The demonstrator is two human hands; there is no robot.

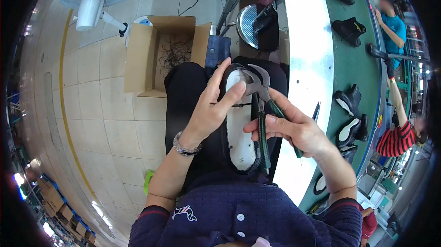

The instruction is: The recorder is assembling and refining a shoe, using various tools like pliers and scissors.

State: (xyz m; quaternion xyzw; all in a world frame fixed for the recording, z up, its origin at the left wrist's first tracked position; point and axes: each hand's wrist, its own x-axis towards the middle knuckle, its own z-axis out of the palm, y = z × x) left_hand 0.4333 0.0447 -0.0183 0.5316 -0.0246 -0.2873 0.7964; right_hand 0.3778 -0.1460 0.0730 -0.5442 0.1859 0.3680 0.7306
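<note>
A shoe (240, 141) lies bottom up across my lap, its white underside ringed by a dark edge. My left hand (206, 111) grips its left side, with the thumb pressed on the white surface near the far end. A thin dark strand (241, 105) crosses the middle of that surface. In my right hand (301, 132) is a pair of pincers (264, 94) with green handles. The jaws are spread and lie over the shoe's right edge near my left thumb; whether they touch it I cannot tell. The handles stand apart, with my fingers between and around them.
An open cardboard box (137, 63) with dark scraps stands beyond my knees, near a fan (89, 10). Right of me runs a metal bench (308, 40) with a pointed tool (317, 110). Beyond it, a green conveyor (342, 65) carries several shoes; other people work across it.
</note>
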